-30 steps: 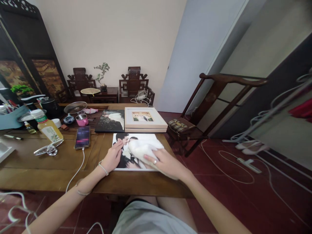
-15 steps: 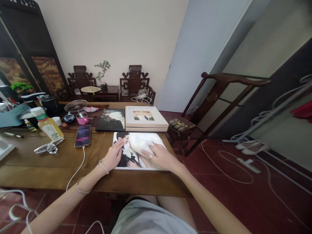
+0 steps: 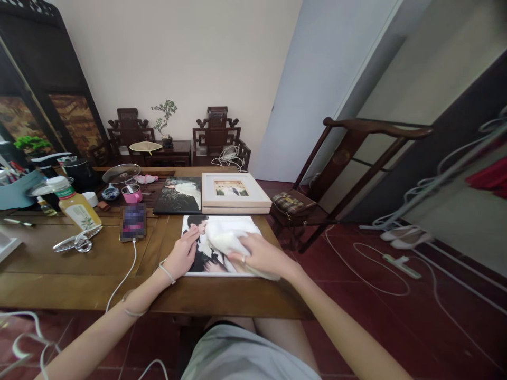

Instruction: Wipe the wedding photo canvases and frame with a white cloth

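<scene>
The wooden table [image 3: 222, 295] runs beneath everything, its near edge just this side of the couple photo panel [image 3: 208, 258], which lies flat on it. The panel looks stiff, like a mounted print, and probably not heavy. Its face is pale and smooth, so it would likely slide under a sideways push and could mark or scratch under grit. The edges seem the best place to take hold, a palm at each short side, keeping fingertips off the picture.

Just beyond the panel sits a pale framed picture [image 3: 232, 188], thick-sided and likely heavier; its outer frame offers the firmer hold. Beyond the panel's left part, beside that frame, lies a dark photo board [image 3: 179, 195], flat and apparently rigid.

On the panel's middle and right part lies a bunched white cloth [image 3: 224, 238]. It looks soft, light and limp, with nothing to break; a handful gathered at its middle should control it better than a corner.

The right hand [image 3: 255, 254], over the panel's right part, grips the cloth with bent fingers, the thumb partly hard to make out. A ring [image 3: 243, 259] on it could scratch the surface if it touched. The left hand [image 3: 185, 252] rests on the panel's left edge, fingers extended and grasping nothing, seemingly steadying it.
</scene>
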Demonstrator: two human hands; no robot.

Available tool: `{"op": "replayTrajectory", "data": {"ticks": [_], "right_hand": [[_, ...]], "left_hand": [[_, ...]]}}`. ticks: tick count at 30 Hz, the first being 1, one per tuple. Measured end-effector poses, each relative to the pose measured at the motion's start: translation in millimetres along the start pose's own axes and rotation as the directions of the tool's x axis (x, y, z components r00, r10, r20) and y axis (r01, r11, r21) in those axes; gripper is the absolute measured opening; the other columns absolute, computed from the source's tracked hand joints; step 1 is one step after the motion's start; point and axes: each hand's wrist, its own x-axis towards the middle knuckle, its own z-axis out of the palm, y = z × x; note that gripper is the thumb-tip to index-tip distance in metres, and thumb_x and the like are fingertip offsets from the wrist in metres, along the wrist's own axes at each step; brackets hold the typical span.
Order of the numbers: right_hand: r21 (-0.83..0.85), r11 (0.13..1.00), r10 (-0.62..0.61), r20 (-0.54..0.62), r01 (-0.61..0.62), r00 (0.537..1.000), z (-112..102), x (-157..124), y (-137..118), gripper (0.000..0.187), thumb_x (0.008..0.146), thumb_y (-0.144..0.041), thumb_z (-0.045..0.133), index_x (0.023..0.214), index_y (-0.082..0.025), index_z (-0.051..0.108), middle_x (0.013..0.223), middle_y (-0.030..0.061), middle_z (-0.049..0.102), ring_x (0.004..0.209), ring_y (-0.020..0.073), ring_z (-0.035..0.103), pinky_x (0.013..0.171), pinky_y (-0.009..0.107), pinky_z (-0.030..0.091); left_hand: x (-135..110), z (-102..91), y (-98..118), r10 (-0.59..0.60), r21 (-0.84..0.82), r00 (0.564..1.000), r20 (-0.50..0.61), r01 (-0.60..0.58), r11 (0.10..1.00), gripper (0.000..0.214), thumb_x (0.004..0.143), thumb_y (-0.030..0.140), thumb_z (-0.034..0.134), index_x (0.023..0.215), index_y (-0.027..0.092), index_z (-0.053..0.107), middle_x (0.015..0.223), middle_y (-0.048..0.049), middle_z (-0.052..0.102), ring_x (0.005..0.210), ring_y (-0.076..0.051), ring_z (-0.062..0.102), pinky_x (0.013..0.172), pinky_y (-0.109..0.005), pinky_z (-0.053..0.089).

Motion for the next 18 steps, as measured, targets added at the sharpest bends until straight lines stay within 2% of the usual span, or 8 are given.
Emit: {"op": "replayTrajectory", "data": {"ticks": [4,8,12,15,18], "right_hand": [[-0.012,0.998,-0.06,-0.085,0.06,0.995,2,40,9,0.033,0.088,-0.042,0.049,0.095,-0.014,0.066,0.107,0.0138,0.064,0.099,0.0274,0.056,0.085,0.033,0.041],[0.015,0.983,-0.178,-0.113,0.18,0.978,3,50,4,0.033,0.093,-0.035,0.041,0.097,-0.015,0.067,0.114,0.0111,0.064,0.106,0.0267,0.053,0.093,0.035,0.037],[0.016,0.976,-0.216,-0.057,0.217,0.975,8,29,-3,0.03,0.092,-0.03,0.042,0.103,-0.016,0.067,0.122,0.0114,0.06,0.118,0.0272,0.048,0.101,0.04,0.032],[0.021,0.984,-0.175,0.005,0.175,0.985,8,-1,-10,0.032,0.092,-0.032,0.043,0.108,-0.016,0.066,0.131,0.0126,0.054,0.128,0.0284,0.04,0.106,0.042,0.029],[0.056,0.987,-0.155,0.097,0.15,0.983,2,-34,-21,0.031,0.092,-0.033,0.044,0.106,-0.018,0.067,0.131,0.0108,0.055,0.131,0.0277,0.037,0.108,0.041,0.027]], "left_hand": [[-1,-0.5,0,0.003,0.015,1.0,0.0,-0.003,1.0,0.044,0.089,0.016,0.034,0.128,0.01,0.053,0.137,-0.0141,0.049,0.132,-0.022,0.039,0.111,-0.044,0.032],[0,-1.4,1,0.006,0.003,1.0,0.003,-0.006,1.0,0.045,0.088,0.015,0.036,0.13,0.015,0.052,0.138,-0.0104,0.048,0.132,-0.022,0.039,0.111,-0.044,0.032],[1,-1.0,2,0.019,-0.026,1.0,-0.01,-0.019,0.999,0.045,0.087,0.014,0.037,0.13,0.015,0.052,0.138,-0.0093,0.049,0.132,-0.021,0.039,0.112,-0.045,0.031],[1,-0.7,2,0.012,-0.011,1.0,-0.007,-0.012,1.0,0.045,0.088,0.015,0.036,0.129,0.013,0.053,0.138,-0.0114,0.049,0.132,-0.022,0.04,0.112,-0.045,0.031],[1,-1.3,3,-0.007,0.012,1.0,0.007,0.006,1.0,0.044,0.089,0.016,0.034,0.128,0.008,0.053,0.137,-0.016,0.048,0.132,-0.024,0.04,0.111,-0.045,0.031]]}}
